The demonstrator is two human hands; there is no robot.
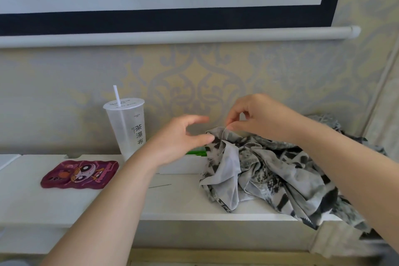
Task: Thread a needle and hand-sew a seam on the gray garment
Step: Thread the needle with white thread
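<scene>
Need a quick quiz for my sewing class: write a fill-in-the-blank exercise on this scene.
1. The right hand pinches a thin white ____ above the gray garment.
2. A white ____ sticks up out of the plastic cup.
3. The phone lies on the table to the ____ of the cup.

Missing words: thread; straw; left.

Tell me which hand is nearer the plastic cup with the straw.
Left. The left hand is just right of the cup, beside the garment; the right hand is farther right, pinching thread above it.
</scene>
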